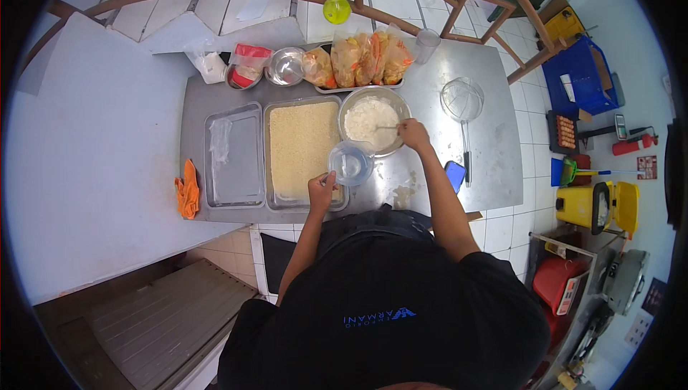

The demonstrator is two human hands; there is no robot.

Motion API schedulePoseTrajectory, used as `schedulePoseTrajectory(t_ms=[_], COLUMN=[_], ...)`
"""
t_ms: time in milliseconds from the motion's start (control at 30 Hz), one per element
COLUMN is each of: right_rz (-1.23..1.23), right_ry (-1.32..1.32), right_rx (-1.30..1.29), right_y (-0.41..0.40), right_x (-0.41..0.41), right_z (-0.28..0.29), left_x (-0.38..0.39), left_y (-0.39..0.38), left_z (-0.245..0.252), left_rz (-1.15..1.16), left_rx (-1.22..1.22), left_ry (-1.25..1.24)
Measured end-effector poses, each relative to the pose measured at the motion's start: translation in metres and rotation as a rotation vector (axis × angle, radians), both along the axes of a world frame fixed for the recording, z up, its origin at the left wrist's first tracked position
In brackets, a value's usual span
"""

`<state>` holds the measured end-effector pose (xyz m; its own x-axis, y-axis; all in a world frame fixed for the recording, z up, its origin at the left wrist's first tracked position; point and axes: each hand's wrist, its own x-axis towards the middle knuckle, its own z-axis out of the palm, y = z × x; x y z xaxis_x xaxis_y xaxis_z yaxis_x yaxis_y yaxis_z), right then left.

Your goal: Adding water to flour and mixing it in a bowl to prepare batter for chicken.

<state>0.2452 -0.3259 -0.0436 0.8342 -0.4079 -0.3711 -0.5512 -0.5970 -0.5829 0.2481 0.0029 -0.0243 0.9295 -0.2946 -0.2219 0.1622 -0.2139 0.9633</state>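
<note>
My right hand [413,134] grips the handle of a metal utensil [386,127], likely a spoon, whose far end sits in white flour [368,117]. The flour fills a round steel bowl [402,105]. By its handle, my left hand [321,192] holds a clear plastic jug [350,163] with what looks like water in it. The jug is just below the bowl and overlaps the right edge of a steel tray [303,207] in view. Pale crumbs [301,148] cover that tray.
An empty-looking steel tray [234,175] with a plastic film lies left. Behind stand filled plastic bags [371,59], a small steel bowl [286,66] and a clear cup [427,46]. Rightward lie a wire strainer [463,98] and a phone [454,176]. An orange cloth [187,191] hangs at the table's left edge.
</note>
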Motion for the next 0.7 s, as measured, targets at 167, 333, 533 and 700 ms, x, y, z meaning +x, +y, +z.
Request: schedulePoseTrajectory(t_ms=[167, 333, 533, 700], right_rz=[-0.040, -0.057, 0.012, 0.071], right_ry=[-0.099, -0.139, -0.057, -0.165], right_rx=[-0.111, -0.146, -0.079, -0.151], right_y=[0.026, 0.019, -0.002, 0.023], right_x=[0.006, 0.013, 0.011, 0.017], right_z=[-0.006, -0.010, 0.006, 0.004], left_x=[0.000, 0.002, 0.000, 0.000], left_y=[0.000, -0.001, 0.001, 0.002], left_z=[0.001, -0.001, 0.003, 0.000], left_rz=[-0.041, -0.051, -0.037, -0.047], left_rx=[0.007, -0.015, 0.011, 0.000], left_ry=[-0.012, -0.005, -0.023, -0.005])
